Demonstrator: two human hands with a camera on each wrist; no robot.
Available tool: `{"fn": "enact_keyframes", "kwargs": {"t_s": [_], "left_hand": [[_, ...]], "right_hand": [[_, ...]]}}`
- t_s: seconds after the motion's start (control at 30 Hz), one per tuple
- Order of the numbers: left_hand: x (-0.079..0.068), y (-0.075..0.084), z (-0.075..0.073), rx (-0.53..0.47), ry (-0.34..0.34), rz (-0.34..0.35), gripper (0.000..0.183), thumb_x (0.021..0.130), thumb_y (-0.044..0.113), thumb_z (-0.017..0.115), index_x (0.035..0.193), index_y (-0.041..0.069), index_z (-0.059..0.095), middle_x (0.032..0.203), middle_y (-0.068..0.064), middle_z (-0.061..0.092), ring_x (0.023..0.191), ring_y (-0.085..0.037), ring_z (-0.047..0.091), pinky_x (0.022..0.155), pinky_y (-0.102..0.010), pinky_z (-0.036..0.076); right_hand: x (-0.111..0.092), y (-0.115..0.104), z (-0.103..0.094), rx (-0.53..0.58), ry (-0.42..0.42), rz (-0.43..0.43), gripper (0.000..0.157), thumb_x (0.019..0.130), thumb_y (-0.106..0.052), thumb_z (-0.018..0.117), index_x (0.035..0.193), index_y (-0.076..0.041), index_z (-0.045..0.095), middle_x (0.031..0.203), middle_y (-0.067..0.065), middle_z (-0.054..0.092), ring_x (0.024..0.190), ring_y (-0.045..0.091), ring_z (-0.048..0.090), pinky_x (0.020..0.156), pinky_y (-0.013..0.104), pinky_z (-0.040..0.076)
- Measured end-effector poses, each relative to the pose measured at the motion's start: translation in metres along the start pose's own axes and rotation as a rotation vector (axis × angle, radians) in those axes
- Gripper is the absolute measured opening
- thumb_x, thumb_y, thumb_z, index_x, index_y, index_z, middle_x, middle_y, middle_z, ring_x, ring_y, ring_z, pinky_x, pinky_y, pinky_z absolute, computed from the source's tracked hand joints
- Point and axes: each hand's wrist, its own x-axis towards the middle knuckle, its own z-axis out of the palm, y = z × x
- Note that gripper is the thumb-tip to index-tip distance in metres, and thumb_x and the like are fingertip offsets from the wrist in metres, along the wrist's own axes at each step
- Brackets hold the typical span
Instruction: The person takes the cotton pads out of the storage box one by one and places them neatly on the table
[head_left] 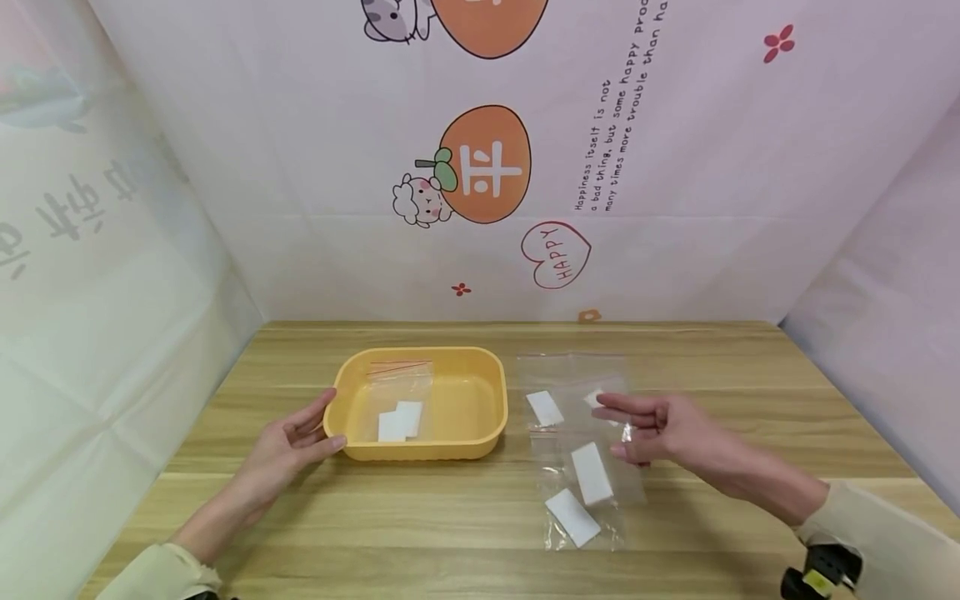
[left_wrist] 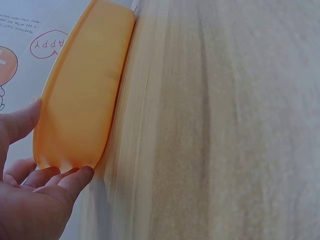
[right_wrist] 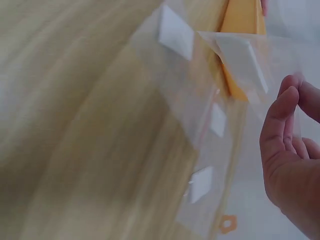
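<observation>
At the left end of a yellow plastic tray [head_left: 457,451], my left hand [head_left: 281,450] grips it, thumb at the front corner and fingers round the end wall. The left wrist view shows those fingertips [left_wrist: 82,175] against the tray's side. Inside the tray lies a clear zip bag [head_left: 401,385] with white rectangular pieces [head_left: 408,417]. My right hand [head_left: 678,433] pinches the edge of another clear zip bag [right_wrist: 282,55] between thumb and fingers. That bag hangs above the table with a white piece [right_wrist: 245,60] in it.
Right of the tray, more clear zip bags lie on the wooden table [head_left: 450,533]. One, at the back, has a white piece [head_left: 544,408]; another, nearer the front, holds a white piece [head_left: 572,517]. A printed white cloth [head_left: 337,208] stands behind the table and at both sides.
</observation>
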Motion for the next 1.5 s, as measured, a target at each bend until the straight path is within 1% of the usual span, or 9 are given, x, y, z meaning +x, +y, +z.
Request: {"fn": "enact_keyframes", "kwargs": {"t_s": [0.13,0.23,0.3,0.4,0.5,0.73,0.87,1.13,1.5], "left_hand": [[0.0,0.0,0.0,-0.002,0.002,0.003,0.084,0.101,0.017,0.075,0.166,0.003,0.024,0.169,-0.021,0.024,0.146,-0.043,0.039,0.101,-0.018,0.047],[0.0,0.0,0.0,-0.001,0.002,0.005,0.085,0.1,0.017,0.075,0.166,0.003,0.024,0.169,-0.021,0.024,0.146,-0.043,0.04,0.101,-0.018,0.047],[0.0,-0.001,0.0,0.001,0.002,0.006,0.085,0.1,0.017,0.075,0.166,0.003,0.025,0.168,-0.021,0.024,0.146,-0.042,0.04,0.102,-0.018,0.046],[0.001,-0.001,-0.001,0.006,0.003,0.002,0.084,0.1,0.018,0.076,0.166,0.004,0.025,0.168,-0.021,0.024,0.146,-0.042,0.04,0.102,-0.019,0.046],[0.001,-0.001,-0.001,0.005,0.003,-0.003,0.084,0.1,0.019,0.076,0.167,0.005,0.025,0.168,-0.02,0.024,0.146,-0.042,0.04,0.102,-0.019,0.046],[0.0,-0.002,-0.001,-0.006,0.0,-0.001,0.085,0.1,0.017,0.076,0.166,0.003,0.025,0.168,-0.021,0.024,0.146,-0.042,0.039,0.102,-0.02,0.047],[0.001,-0.001,-0.001,-0.003,0.001,-0.003,0.085,0.1,0.018,0.076,0.166,0.004,0.025,0.169,-0.021,0.023,0.147,-0.042,0.039,0.103,-0.02,0.046],[0.003,-0.002,-0.002,0.0,0.002,0.0,0.085,0.1,0.018,0.076,0.166,0.004,0.025,0.169,-0.02,0.024,0.146,-0.042,0.04,0.103,-0.022,0.047],[0.001,0.0,-0.002,-0.007,-0.007,-0.002,0.086,0.1,0.017,0.076,0.167,0.004,0.024,0.169,-0.021,0.022,0.146,-0.042,0.039,0.105,-0.024,0.046]], "right_hand": [[-0.013,0.021,-0.007,0.04,-0.022,0.04,0.076,0.099,-0.008,0.073,0.16,0.009,0.032,0.161,0.029,0.037,0.101,0.013,0.066,0.085,0.035,0.06],[-0.022,0.035,-0.012,0.072,-0.036,0.043,0.075,0.101,-0.006,0.07,0.161,0.011,0.029,0.162,0.028,0.036,0.124,0.017,0.063,0.086,0.035,0.06],[-0.026,0.044,-0.016,0.075,-0.049,0.03,0.074,0.101,-0.004,0.069,0.16,0.011,0.028,0.162,0.029,0.035,0.119,0.016,0.063,0.085,0.034,0.061],[-0.031,0.053,-0.021,0.051,-0.073,0.005,0.074,0.1,-0.003,0.069,0.16,0.011,0.028,0.161,0.032,0.034,0.095,0.008,0.063,0.082,0.033,0.061],[-0.032,0.06,-0.027,0.007,-0.089,-0.019,0.073,0.099,-0.002,0.07,0.159,0.013,0.029,0.16,0.036,0.032,0.071,0.003,0.048,0.08,0.032,0.062],[-0.033,0.069,-0.034,-0.128,-0.074,-0.067,0.076,0.093,-0.003,0.077,0.154,0.016,0.036,0.155,0.042,0.033,0.072,0.003,0.056,0.067,0.023,0.057],[-0.034,0.072,-0.037,-0.221,-0.024,-0.079,0.082,0.088,-0.007,0.084,0.154,0.013,0.04,0.154,0.038,0.039,0.06,0.001,0.047,0.057,0.023,0.05],[-0.037,0.077,-0.042,-0.285,0.0,-0.106,0.083,0.087,-0.009,0.087,0.155,0.009,0.043,0.151,0.031,0.048,0.05,0.001,0.043,0.043,0.024,0.044],[-0.036,0.083,-0.041,-0.373,0.015,-0.162,0.081,0.084,-0.014,0.09,0.151,0.01,0.05,0.144,0.039,0.051,0.046,-0.002,0.039,0.039,0.024,0.043]]}}
